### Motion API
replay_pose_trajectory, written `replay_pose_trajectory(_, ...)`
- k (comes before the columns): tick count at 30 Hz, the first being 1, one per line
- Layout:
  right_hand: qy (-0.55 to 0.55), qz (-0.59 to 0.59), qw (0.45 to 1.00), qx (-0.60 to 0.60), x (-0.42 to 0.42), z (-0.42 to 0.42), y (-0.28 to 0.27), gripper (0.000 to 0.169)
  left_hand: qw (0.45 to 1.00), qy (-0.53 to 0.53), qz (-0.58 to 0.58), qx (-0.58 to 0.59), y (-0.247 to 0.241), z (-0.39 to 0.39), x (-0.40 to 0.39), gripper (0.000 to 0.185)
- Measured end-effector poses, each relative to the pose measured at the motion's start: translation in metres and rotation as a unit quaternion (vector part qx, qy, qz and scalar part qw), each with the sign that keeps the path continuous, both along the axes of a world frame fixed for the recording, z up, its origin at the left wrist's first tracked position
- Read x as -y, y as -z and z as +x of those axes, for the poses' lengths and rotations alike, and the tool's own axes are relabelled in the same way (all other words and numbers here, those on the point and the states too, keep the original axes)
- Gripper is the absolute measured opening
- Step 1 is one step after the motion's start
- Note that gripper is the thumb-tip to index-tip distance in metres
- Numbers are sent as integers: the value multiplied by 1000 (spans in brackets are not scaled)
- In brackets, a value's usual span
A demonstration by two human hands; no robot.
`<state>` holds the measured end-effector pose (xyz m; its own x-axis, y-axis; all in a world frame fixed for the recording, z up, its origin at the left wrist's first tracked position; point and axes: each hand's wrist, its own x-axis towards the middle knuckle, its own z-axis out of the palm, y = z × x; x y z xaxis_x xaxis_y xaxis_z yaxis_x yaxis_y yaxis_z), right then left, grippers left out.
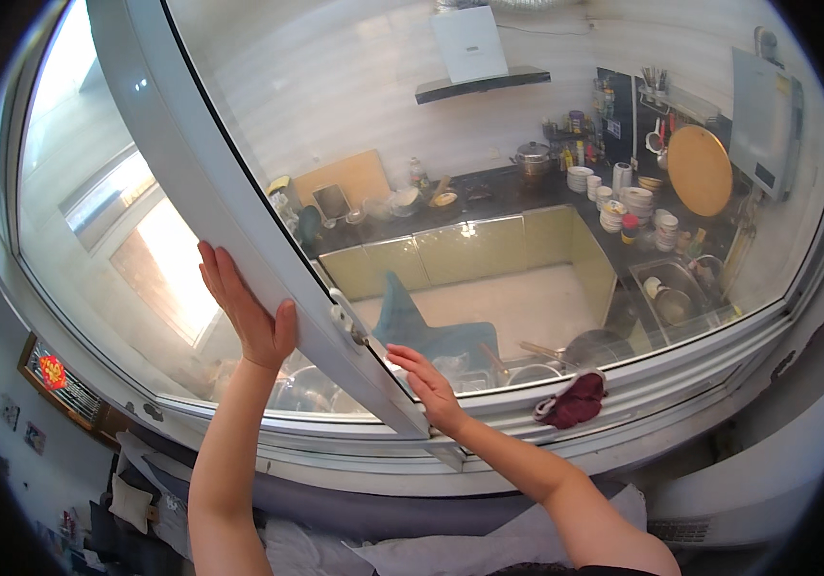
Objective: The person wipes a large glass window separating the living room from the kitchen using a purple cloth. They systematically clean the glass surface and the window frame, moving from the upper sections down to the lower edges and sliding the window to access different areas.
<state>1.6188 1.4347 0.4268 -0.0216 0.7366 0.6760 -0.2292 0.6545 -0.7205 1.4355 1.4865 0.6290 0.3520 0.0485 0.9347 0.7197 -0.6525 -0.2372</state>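
A white-framed sliding window fills most of the head view, and a kitchen shows through its glass. My left hand (pixel 250 317) lies flat on the upright white sash frame (pixel 239 194), thumb spread from the fingers. To the right of the frame's lower part is my right hand (pixel 432 392), its fingers stretched out against or just before the glass; contact is not clear. Between the hands, a white window latch (pixel 347 318) sits on the frame's right edge. A crumpled maroon cloth (pixel 571 402) rests on the lower window rail, right of my right hand.
Below the window is a grey sofa (pixel 383 504) with light covers. Behind the glass are a dark counter (pixel 484 187) with several stacked bowls (pixel 636 203), a sink (pixel 671 295) and a range hood (pixel 471 47). A white appliance (pixel 757 475) stands at the lower right.
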Motion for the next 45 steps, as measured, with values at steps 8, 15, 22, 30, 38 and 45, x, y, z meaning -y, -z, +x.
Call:
replay_pose_trajectory(8, -175, -35, 980, -84, -29, -16, 4, 41, 997, 76, -1, 16, 3, 4, -12, 82)
replay_pose_trajectory(15, -203, -7, 978, -40, -37, -14, 14, 46, 996, 83, 29, 32, 7, 1, -22, 83)
replay_pose_trajectory(22, -274, 39, 961, 16, -50, -1, 14, 44, 993, 90, 43, 63, 9, 2, -23, 86)
replay_pose_trajectory(30, -275, 29, 960, 46, -55, 7, 7, 43, 991, 93, 54, 86, 12, 1, -27, 86)
replay_pose_trajectory(38, -199, 26, 977, 70, -40, 11, 1, 44, 992, 82, 51, 78, 15, -3, -27, 86)
replay_pose_trajectory(45, -277, 12, 961, -8, -53, -1, 3, 49, 992, 93, 56, 65, 12, 2, -27, 86)
